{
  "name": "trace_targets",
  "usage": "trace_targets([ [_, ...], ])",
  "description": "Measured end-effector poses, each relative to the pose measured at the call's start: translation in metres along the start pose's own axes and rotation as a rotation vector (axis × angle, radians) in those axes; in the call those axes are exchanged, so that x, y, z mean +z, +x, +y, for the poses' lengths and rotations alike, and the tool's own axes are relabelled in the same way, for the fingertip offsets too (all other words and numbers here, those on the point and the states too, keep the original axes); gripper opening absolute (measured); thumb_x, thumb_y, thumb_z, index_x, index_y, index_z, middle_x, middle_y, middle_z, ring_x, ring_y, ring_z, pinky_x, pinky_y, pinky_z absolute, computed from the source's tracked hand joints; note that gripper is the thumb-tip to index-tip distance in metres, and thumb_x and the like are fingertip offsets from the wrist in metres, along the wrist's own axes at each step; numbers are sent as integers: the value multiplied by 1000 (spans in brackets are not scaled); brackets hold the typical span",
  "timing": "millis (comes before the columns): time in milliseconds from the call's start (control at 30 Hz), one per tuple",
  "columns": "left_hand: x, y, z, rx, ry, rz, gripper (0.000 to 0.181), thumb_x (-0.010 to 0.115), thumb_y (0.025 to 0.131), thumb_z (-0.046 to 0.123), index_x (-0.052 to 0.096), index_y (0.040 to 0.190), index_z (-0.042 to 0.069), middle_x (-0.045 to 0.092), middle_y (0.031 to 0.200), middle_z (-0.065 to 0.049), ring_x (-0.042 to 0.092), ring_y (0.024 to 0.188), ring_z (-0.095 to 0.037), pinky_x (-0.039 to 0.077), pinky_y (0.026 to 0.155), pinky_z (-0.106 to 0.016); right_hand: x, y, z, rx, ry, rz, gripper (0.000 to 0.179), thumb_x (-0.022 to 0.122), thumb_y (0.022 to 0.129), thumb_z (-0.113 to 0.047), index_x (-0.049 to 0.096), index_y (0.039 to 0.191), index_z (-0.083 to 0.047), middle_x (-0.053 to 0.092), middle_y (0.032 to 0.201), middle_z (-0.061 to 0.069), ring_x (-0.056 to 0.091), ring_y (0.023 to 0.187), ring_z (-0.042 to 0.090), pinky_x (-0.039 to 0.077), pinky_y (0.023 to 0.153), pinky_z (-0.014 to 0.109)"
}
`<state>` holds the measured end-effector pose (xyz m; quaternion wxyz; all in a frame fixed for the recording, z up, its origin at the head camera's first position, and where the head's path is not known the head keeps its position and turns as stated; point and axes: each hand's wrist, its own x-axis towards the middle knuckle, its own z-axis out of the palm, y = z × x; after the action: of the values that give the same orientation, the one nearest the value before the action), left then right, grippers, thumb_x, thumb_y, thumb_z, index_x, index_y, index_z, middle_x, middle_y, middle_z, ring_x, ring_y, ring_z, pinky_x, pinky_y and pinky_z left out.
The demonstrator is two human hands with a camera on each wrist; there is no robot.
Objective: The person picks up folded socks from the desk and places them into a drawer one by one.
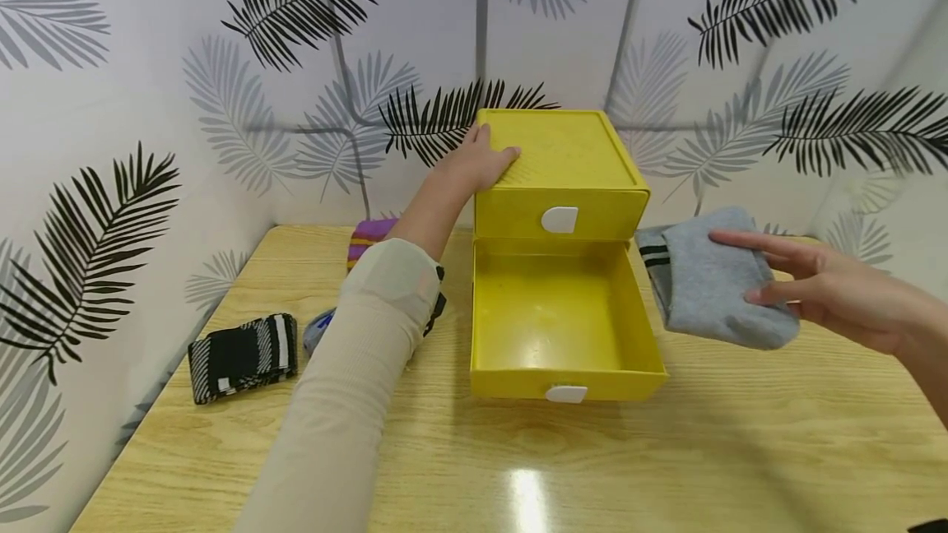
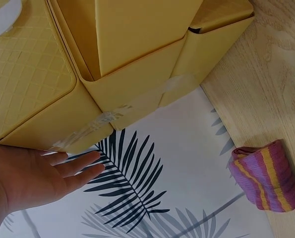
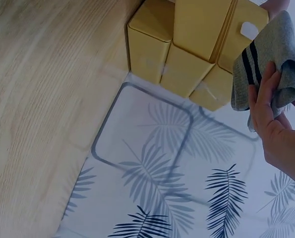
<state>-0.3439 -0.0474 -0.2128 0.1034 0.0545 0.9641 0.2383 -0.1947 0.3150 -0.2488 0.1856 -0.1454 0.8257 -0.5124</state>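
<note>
A yellow drawer box (image 1: 557, 146) with two drawers stands on the table, its upper drawer in and its lower drawer (image 1: 548, 311) pulled out with a bare floor. My left hand (image 1: 477, 161) rests on the box's top at the left edge; in the left wrist view its fingers (image 2: 78, 168) stretch along the side. To the right of the pulled-out drawer, my right hand (image 1: 837, 290) holds a folded grey sock (image 1: 714, 278) up between thumb and fingers. Two black stripes cross the sock, plain in the right wrist view, where the hand (image 3: 281, 136) grips its lower part.
Left of the box lie a folded black-and-white sock (image 1: 243, 356), a purple-and-yellow striped one (image 2: 267, 176) and a grey-blue item (image 1: 317, 329) half behind my left arm. The wooden table (image 1: 741, 434) meets a leaf-patterned wall (image 1: 415, 23) right behind the box.
</note>
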Motion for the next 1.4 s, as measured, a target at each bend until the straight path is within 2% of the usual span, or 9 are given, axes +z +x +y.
trace_targets([
  [267, -1, 2, -2, 4, -8, -5, 74, 26, 94, 57, -9, 148, 20, -13, 152, 4, 5, 137, -25, 13, 108, -43, 21, 3, -17, -45, 108, -109, 63, 49, 93, 2, 26, 147, -22, 14, 144, 10, 50, 106, 19, 50, 79, 38],
  [567, -1, 4, -2, 6, -9, -8, 74, 26, 94, 57, -9, 148, 20, -13, 152, 5, 5, 137, -25, 15, 108, -42, 56, 24, -31, -8, 195, -205, 62, 53, 91, -1, 32, 145, -23, 7, 146, 16, 45, 111, 21, 48, 82, 37],
  [900, -2, 4, -2, 14, -6, -10, 74, 25, 94, 57, -9, 148, 20, -14, 152, 4, 5, 137, -24, 15, 107, -42, 86, 55, -38, 71, 133, -121, 67, 64, 85, -8, 33, 144, -13, 1, 150, 17, 32, 119, 29, 45, 80, 32],
  [1033, -2, 5, -3, 10, -7, -13, 74, 25, 94, 57, -9, 148, 20, -13, 152, 5, 5, 137, -24, 15, 107, -42, 97, 66, -37, 58, 38, -69, 66, 62, 84, -3, 33, 143, -7, 8, 148, 24, 30, 122, 34, 45, 83, 33],
  [1100, -3, 6, -3, 6, -3, -12, 74, 25, 94, 58, -9, 148, 21, -13, 152, 5, 5, 137, -24, 15, 107, -42, 103, 71, -36, 35, -69, -35, 64, 63, 83, -3, 37, 141, -6, 16, 145, 27, 32, 121, 34, 44, 83, 32],
  [1200, -3, 7, -3, 7, 3, -8, 74, 25, 94, 58, -9, 148, 20, -13, 152, 5, 5, 137, -24, 14, 108, -42, 112, 77, -35, 1, -252, 20, 61, 65, 81, -1, 43, 138, -4, 36, 132, 29, 44, 102, 31, 43, 73, 31],
  [1267, -3, 8, -3, 10, 4, -8, 74, 24, 94, 57, -9, 148, 20, -13, 152, 4, 5, 137, -24, 13, 108, -42, 117, 80, -34, -20, -393, 43, 61, 65, 78, 1, 45, 136, -2, 54, 103, 23, 49, 76, 23, 40, 61, 28],
  [1300, -3, 8, -3, 13, 2, -7, 74, 25, 94, 57, -9, 148, 20, -12, 152, 4, 5, 137, -24, 13, 108, -42, 120, 82, -33, -26, -456, 47, 61, 64, 77, 3, 45, 135, -1, 55, 86, 16, 44, 63, 19, 37, 56, 27],
  [1400, -3, 8, -3, 16, 0, -8, 74, 24, 94, 57, -9, 148, 19, -12, 152, 4, 5, 137, -23, 12, 108, -42, 127, 85, -31, -50, -625, 33, 60, 56, 74, 10, 43, 133, 6, 37, 56, -1, 24, 45, 10, 28, 46, 25],
])
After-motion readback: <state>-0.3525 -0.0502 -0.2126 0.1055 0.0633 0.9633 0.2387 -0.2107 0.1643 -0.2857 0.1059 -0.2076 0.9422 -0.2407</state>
